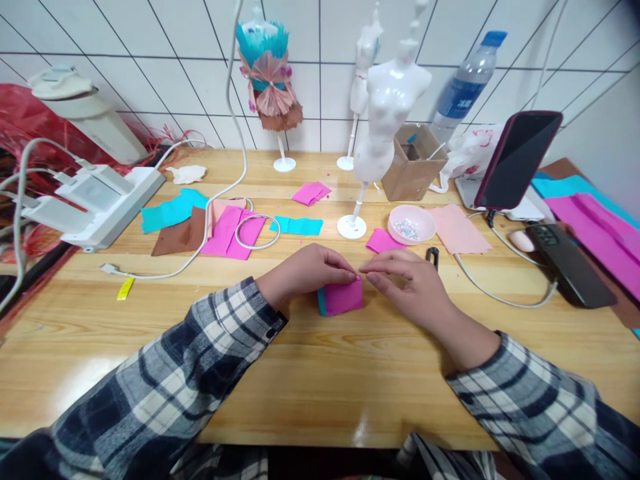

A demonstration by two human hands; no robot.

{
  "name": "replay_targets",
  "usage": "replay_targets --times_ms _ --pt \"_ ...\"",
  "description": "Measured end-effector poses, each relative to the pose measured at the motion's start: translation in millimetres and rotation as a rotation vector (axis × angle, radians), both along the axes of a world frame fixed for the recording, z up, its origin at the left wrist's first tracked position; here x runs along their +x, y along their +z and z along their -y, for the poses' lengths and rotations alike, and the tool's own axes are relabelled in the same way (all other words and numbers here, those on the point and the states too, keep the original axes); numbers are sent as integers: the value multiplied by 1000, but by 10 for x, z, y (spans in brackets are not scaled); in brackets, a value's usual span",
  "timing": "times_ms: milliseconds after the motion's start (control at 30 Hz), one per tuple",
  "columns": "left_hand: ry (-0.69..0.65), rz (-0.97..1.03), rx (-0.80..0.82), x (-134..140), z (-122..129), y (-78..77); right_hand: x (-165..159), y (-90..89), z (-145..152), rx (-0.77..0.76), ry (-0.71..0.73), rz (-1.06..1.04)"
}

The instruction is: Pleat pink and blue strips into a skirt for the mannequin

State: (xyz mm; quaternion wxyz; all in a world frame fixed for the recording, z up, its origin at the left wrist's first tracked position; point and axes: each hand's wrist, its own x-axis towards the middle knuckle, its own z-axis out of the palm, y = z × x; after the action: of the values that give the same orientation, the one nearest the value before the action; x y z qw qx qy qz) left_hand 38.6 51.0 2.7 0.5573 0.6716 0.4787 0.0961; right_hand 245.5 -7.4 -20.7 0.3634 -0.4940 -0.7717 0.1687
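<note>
One pinch of my left hand (311, 270) holds the pink paper (345, 299) by its top edge, on my side of the mannequin (393, 100), probably to steady that corner for my right hand (413, 283) beside it; whether those fingertips grip anything, I cannot tell.

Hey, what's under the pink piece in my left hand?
A blue strip shows along the left edge of the pink piece; how far it runs underneath is covered. Your left hand hides its upper end.
</note>
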Motion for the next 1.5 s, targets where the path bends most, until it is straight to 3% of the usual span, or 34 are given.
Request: replay_targets --times_ms 267,600,1000,1133,1500 --pt "-89 -128 184 58 93 57 28 -63 -82 -163 62 -85" --pt "-170 -152 453 79 141 14 28 -92 -75 -153 35 -42" --pt "-181 -195 483 85 180 -11 34 -135 -91 -236 57 -61" --pt "-200 -229 573 82 173 -40 30 -134 -96 -275 48 -47" --pt "-230 -302 621 80 178 -68 9 -178 -110 -212 5 86"
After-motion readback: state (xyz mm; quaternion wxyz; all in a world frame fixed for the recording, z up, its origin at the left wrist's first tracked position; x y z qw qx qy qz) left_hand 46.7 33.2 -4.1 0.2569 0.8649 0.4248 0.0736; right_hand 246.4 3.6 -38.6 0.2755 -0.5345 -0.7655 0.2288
